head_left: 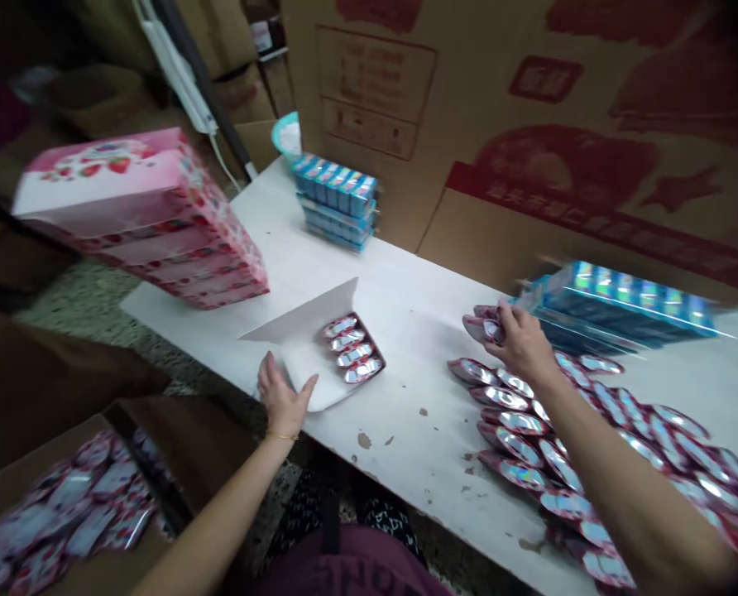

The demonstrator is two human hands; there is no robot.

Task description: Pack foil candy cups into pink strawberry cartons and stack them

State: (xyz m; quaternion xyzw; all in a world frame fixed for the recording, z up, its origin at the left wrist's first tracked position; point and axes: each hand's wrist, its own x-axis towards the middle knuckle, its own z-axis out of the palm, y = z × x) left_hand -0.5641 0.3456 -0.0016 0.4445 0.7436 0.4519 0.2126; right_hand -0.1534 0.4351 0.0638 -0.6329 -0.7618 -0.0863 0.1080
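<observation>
My left hand (282, 399) is at the near-left corner of an open white-lined carton box (319, 389), thumb and fingers spread around its edge. Inside, along the box's right side, a short row of shiny red-and-silver packets (350, 348) stands side by side; the lid is folded back. My right hand (523, 338) is closed on a few similar packets (486, 326), raised just over the table. Below and beside that hand lie rows of the same packets (511, 422), partly covered by my right forearm.
Pink strawberry-print boxes (189, 223) are stacked at the left. Blue packs (337, 203) stand at the back, and more blue packs (623, 306) at the right. A large brown carton (406, 108) walls off the table's (406, 447) far side. Loose packets fill a floor carton (77, 513).
</observation>
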